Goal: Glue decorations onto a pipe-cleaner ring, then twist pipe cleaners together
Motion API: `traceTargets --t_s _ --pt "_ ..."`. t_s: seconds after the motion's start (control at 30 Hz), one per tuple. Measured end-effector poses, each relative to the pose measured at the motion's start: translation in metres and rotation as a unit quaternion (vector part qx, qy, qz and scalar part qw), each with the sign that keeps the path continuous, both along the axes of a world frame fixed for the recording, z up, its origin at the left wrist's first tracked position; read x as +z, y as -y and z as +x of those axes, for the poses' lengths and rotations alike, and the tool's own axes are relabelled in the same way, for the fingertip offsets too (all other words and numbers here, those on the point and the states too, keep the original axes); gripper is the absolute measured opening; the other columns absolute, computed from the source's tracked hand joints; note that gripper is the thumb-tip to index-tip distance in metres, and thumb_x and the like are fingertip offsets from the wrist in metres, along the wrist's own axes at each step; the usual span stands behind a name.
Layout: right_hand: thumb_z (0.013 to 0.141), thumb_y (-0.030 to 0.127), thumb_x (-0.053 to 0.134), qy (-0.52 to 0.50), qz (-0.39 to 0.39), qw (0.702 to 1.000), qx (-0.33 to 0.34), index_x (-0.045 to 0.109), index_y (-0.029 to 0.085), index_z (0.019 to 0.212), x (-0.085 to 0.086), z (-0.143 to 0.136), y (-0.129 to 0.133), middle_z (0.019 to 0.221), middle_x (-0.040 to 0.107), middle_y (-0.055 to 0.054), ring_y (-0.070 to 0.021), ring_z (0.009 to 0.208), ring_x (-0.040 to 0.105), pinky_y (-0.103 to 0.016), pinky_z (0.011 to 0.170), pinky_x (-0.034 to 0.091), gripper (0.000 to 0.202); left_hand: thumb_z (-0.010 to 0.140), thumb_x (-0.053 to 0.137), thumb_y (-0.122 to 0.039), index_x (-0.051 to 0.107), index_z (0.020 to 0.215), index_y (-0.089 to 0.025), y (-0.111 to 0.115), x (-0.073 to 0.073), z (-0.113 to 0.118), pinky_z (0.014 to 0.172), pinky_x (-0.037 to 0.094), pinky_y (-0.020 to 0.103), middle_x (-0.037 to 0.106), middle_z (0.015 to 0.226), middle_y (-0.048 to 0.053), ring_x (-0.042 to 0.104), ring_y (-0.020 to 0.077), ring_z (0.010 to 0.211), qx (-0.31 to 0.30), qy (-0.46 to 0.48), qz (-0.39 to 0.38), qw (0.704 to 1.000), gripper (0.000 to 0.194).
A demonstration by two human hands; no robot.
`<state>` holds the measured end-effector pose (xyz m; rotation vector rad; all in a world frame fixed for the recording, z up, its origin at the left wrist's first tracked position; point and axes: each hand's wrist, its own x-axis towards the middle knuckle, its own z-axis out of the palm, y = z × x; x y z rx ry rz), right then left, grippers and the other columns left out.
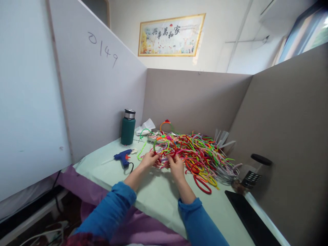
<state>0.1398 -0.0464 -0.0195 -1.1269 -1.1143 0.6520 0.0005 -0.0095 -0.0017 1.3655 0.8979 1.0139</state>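
Observation:
Both hands are in the middle of the head view, over the light green table. My left hand (149, 160) pinches the lower left side of a multicoloured pipe-cleaner hoop (163, 137). Opposite it, my right hand (176, 166) has its fingers closed on the hoop's lower right side. The hoop stands up from the fingers, with green, orange and red stretches and small bright knots along its top. My fingertips hide its lower ends. Right behind and beside the hands lies a tangled heap of pipe cleaners (202, 150) in many colours.
A blue hot glue gun (123, 157) lies left of my hands, its cord near my left wrist. Behind it stands a green bottle (128, 130). Another hoop (166, 123) is at the back. At the right are a black slab (248, 215) and a phone-like stand (252, 178). Grey partitions surround the table.

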Motion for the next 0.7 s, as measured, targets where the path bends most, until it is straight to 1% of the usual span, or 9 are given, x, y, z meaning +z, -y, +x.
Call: traceTargets --t_s 0.07,0.13,0.3,0.4,0.53,0.63,0.7 --pt "0.073 0.052 0.058 0.008 0.006 1.000 -0.018 0.059 0.017 0.081 -0.0021 0.0018 -0.0014 0.054 0.059 0.000 -0.0169 0.047 0.057 -0.028 0.047 0.048 0.036 0.072 0.068 -0.033 0.056 0.080 -0.012 0.0018 -0.0026 0.0004 0.049 0.049 0.021 0.065 0.069 0.004 0.061 0.0107 0.053 -0.012 0.000 -0.017 1.000 0.025" --pt "0.073 0.052 0.058 0.007 0.011 1.000 -0.023 0.059 0.017 0.081 -0.0028 0.0022 -0.0015 0.055 0.060 0.000 -0.0173 0.048 0.058 -0.028 0.048 0.049 0.036 0.068 0.071 -0.032 0.057 0.076 -0.012 0.0038 -0.0038 0.0009 0.047 0.048 0.020 0.066 0.070 0.006 0.062 0.0117 0.053 -0.019 -0.009 -0.033 0.999 0.027" --pt "0.073 0.051 0.059 0.019 0.013 1.000 0.003 0.061 0.017 0.084 -0.0052 -0.0042 -0.0002 0.061 0.063 -0.002 -0.0173 0.052 0.058 -0.027 0.047 0.047 0.036 0.069 0.071 -0.029 0.054 0.069 -0.012 0.0057 -0.0039 0.0016 0.051 0.050 0.022 0.064 0.060 0.005 0.064 0.0149 0.057 -0.012 0.013 -0.041 0.999 0.023" --pt "0.072 0.052 0.057 0.049 -0.001 0.999 0.010 0.063 0.016 0.081 -0.0088 -0.0063 -0.0020 0.064 0.065 -0.004 -0.0173 0.051 0.058 -0.026 0.043 0.044 0.038 0.068 0.072 -0.030 0.055 0.074 -0.013 0.0051 -0.0046 0.0006 0.052 0.050 0.023 0.064 0.061 0.005 0.065 0.0155 0.058 -0.008 0.021 -0.039 0.999 0.025" --pt "0.072 0.056 0.056 0.067 -0.016 0.997 -0.028 0.063 0.016 0.073 -0.0107 -0.0044 -0.0043 0.059 0.064 -0.005 -0.0171 0.048 0.056 -0.026 0.042 0.042 0.041 0.067 0.072 -0.036 0.056 0.086 -0.014 0.0060 -0.0038 -0.0014 0.051 0.049 0.022 0.065 0.069 0.004 0.064 0.0143 0.059 -0.004 0.023 -0.042 0.999 0.033" --pt "0.071 0.058 0.056 0.056 -0.021 0.998 -0.030 0.061 0.017 0.069 -0.0086 -0.0039 -0.0035 0.054 0.061 -0.003 -0.0166 0.045 0.054 -0.026 0.040 0.041 0.042 0.066 0.072 -0.038 0.057 0.084 -0.014 0.0072 -0.0030 -0.0029 0.051 0.048 0.022 0.063 0.074 0.003 0.063 0.0119 0.058 -0.001 0.033 -0.033 0.999 0.034" --pt "0.071 0.059 0.056 0.047 -0.019 0.998 -0.026 0.058 0.017 0.065 -0.0072 -0.0044 -0.0026 0.051 0.059 -0.002 -0.0157 0.043 0.052 -0.025 0.040 0.040 0.043 0.065 0.073 -0.039 0.058 0.082 -0.013 0.0070 -0.0037 -0.0037 0.050 0.047 0.022 0.062 0.073 0.003 0.061 0.0113 0.056 -0.003 0.031 -0.032 0.999 0.034"
